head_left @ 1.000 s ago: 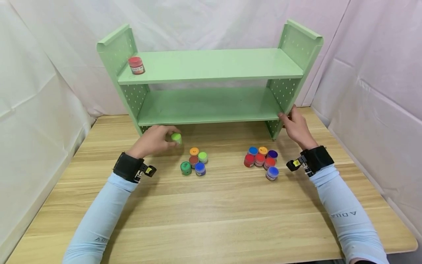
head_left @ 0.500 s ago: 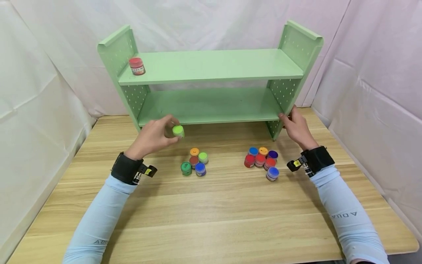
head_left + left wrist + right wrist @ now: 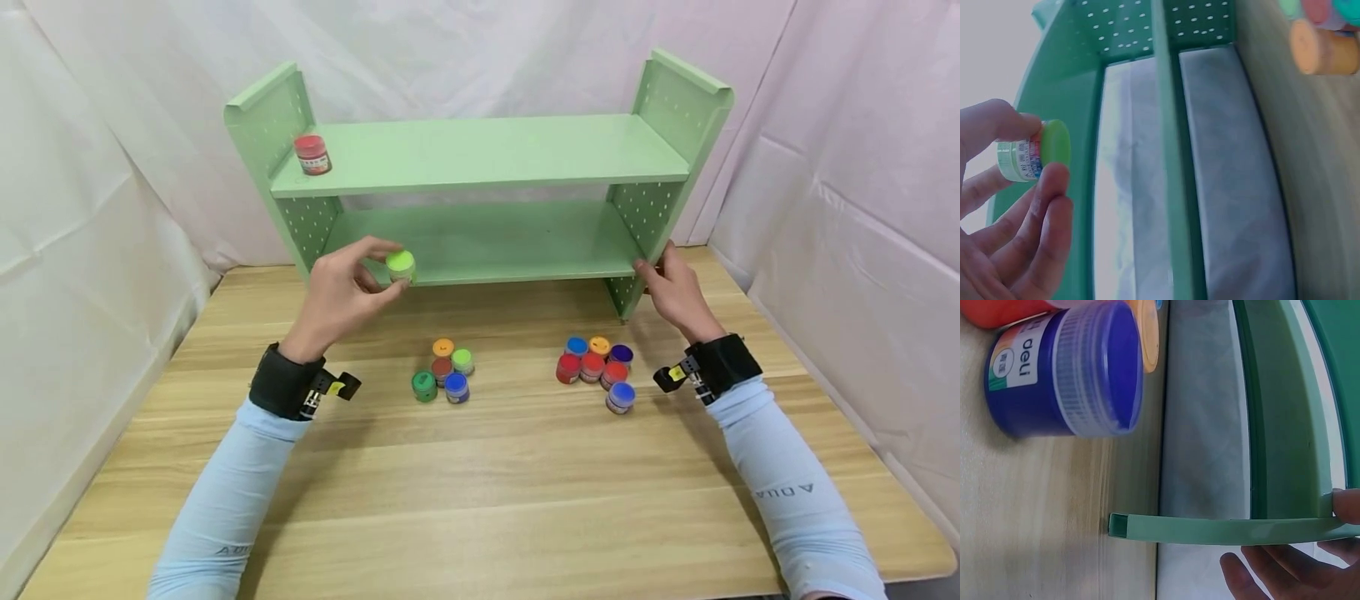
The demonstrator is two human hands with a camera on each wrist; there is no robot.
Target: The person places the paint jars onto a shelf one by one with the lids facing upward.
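A small paint jar [image 3: 401,265] with a light green lid is pinched between the thumb and fingers of my left hand [image 3: 336,293]. It is raised in front of the lower board of the green two-tier shelf [image 3: 480,150]. In the left wrist view the printed label of the jar [image 3: 1025,156] shows between the fingers. My right hand [image 3: 677,292] grips the shelf's right side panel [image 3: 1235,530], thumb at the inner side and fingers round the outside. A red paint jar [image 3: 312,156] stands at the left end of the upper board.
Left of centre on the wooden table [image 3: 480,492] stands a cluster of jars, among them a dark green jar [image 3: 424,386] and an orange one [image 3: 443,348]. Another cluster, with several red jars [image 3: 592,367], is at the right. A blue-lidded jar [image 3: 620,397] stands nearest the front there.
My left hand has lifted the light green jar from low over the table up to the height of the lower board. The right hand stays on the side panel.
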